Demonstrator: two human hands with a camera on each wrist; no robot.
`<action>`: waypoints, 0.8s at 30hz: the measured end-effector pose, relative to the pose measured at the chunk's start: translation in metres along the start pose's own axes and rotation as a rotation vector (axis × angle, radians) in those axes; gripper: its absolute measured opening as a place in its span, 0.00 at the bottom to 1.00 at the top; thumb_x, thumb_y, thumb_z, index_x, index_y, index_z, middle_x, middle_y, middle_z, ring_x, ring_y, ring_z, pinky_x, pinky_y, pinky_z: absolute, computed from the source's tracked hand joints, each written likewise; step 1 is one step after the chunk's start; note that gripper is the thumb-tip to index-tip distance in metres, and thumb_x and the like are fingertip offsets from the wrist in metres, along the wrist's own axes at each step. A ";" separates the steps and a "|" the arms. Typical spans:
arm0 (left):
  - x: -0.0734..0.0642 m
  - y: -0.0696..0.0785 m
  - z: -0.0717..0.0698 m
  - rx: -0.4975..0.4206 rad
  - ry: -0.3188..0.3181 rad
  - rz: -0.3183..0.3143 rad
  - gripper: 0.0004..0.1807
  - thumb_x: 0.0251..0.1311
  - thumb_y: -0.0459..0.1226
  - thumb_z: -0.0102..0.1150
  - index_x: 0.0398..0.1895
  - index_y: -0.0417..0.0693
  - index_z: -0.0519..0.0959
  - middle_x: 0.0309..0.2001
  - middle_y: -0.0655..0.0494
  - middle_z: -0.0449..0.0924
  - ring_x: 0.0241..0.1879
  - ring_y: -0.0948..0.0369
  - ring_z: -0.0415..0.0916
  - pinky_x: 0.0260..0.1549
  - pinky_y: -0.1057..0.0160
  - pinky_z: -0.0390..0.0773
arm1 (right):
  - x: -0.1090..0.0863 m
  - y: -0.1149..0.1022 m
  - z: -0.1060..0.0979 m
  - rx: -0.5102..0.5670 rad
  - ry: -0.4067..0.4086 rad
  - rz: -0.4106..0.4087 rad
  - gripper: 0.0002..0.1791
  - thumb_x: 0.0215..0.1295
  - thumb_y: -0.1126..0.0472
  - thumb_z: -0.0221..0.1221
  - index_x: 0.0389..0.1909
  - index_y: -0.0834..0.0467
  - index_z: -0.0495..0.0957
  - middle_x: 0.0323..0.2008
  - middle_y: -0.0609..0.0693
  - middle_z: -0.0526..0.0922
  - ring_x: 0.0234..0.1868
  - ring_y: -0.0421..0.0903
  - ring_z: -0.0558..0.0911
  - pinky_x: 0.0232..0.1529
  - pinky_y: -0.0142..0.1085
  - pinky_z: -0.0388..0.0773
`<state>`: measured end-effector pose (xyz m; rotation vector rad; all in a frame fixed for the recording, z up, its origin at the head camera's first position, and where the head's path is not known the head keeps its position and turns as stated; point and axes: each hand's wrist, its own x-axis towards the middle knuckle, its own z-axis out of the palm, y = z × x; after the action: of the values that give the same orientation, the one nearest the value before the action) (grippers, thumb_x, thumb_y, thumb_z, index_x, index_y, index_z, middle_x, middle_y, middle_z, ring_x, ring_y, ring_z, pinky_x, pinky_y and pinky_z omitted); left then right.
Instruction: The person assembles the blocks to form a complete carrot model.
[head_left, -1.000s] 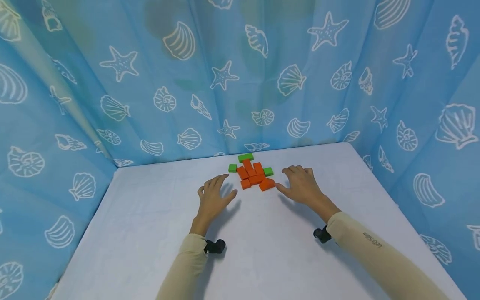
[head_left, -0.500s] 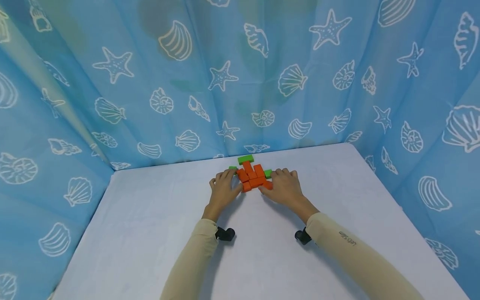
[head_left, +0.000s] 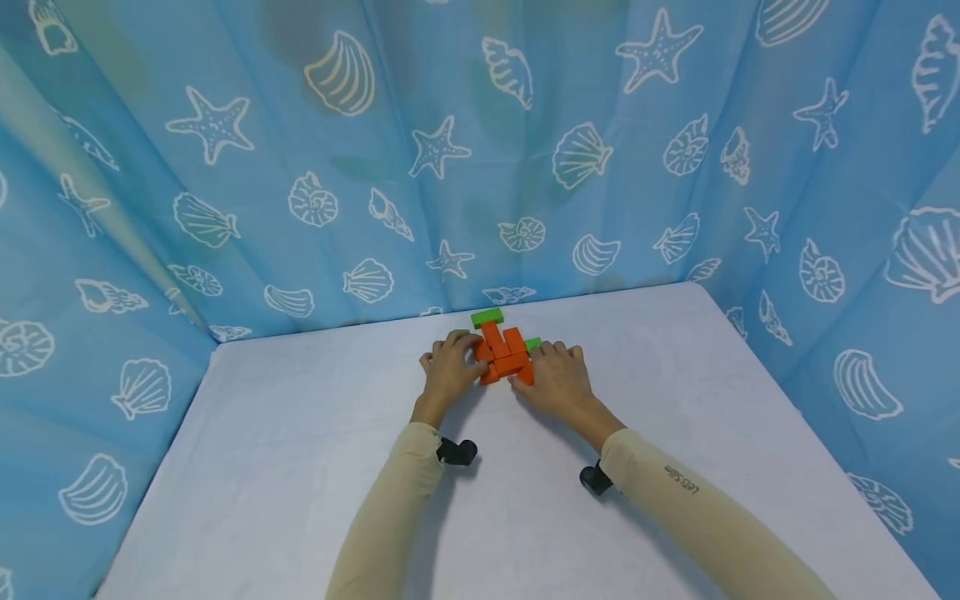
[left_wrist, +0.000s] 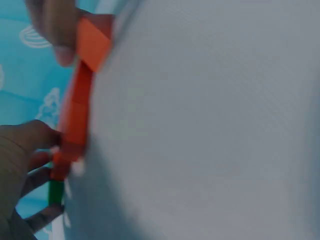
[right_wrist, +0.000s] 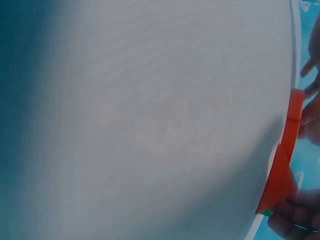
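Seeing a seashell-print curtain (head_left: 446, 200) hanging beyond the crosswise orange block (head_left: 512, 364), and a white-covered table (head_left: 300, 467) spreading beneath that block, probably giving the bright pieces a flat, plain ground. Seeing the right sleeve (head_left: 697, 508) and the left sleeve (head_left: 386, 517) reaching in from the near side of the crosswise orange block, likely for working both flanks at once. Finding the right hand (head_left: 555, 379) curling half closed at its right, gripping the angled orange block (head_left: 527, 372) between thumb and fingers, seemingly for setting its slant. Finding the left hand (head_left: 450, 368) curling at its left, lightly pinching the left orange block (head_left: 485, 350) and leaving a gap behind thumb and forefinger, perhaps for keeping the pieces snug. Noticing a green bar (head_left: 487, 317) lying at the far side of the crosswise orange block, apparently capping the arrangement, and the right green block (head_left: 532, 343) poking out at its right.

Getting the whole layout only from the head view, but nearly losing the left green block (left_wrist: 56, 192) behind the left hand; catching it among the fingers in the left wrist view, despite blur. Catching the angled orange block's slanting side in the right wrist view. Not being able to tell how firmly either hand is pressing.
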<state>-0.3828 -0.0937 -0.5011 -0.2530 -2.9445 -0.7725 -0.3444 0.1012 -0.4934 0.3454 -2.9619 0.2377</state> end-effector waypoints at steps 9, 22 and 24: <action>-0.003 0.000 -0.011 0.076 -0.007 0.034 0.26 0.62 0.52 0.67 0.62 0.56 0.80 0.64 0.54 0.74 0.59 0.46 0.69 0.53 0.41 0.63 | 0.002 -0.003 0.000 0.006 0.014 -0.013 0.35 0.66 0.37 0.59 0.55 0.65 0.78 0.45 0.57 0.78 0.47 0.55 0.73 0.48 0.50 0.64; -0.013 -0.021 -0.019 0.098 0.073 0.035 0.30 0.60 0.51 0.69 0.63 0.50 0.78 0.55 0.50 0.81 0.54 0.48 0.73 0.55 0.45 0.67 | 0.019 -0.017 0.012 -0.086 0.015 0.008 0.41 0.63 0.31 0.57 0.53 0.66 0.78 0.42 0.58 0.78 0.46 0.55 0.73 0.49 0.50 0.66; -0.018 -0.028 -0.023 0.061 0.105 0.023 0.31 0.57 0.50 0.71 0.63 0.49 0.77 0.53 0.50 0.82 0.53 0.48 0.74 0.54 0.44 0.67 | 0.021 -0.020 0.012 -0.095 0.023 0.011 0.40 0.63 0.31 0.58 0.53 0.67 0.78 0.40 0.58 0.77 0.46 0.55 0.73 0.48 0.49 0.65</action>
<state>-0.3694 -0.1315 -0.4971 -0.2342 -2.8555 -0.6702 -0.3618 0.0757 -0.4992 0.3125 -2.9404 0.1015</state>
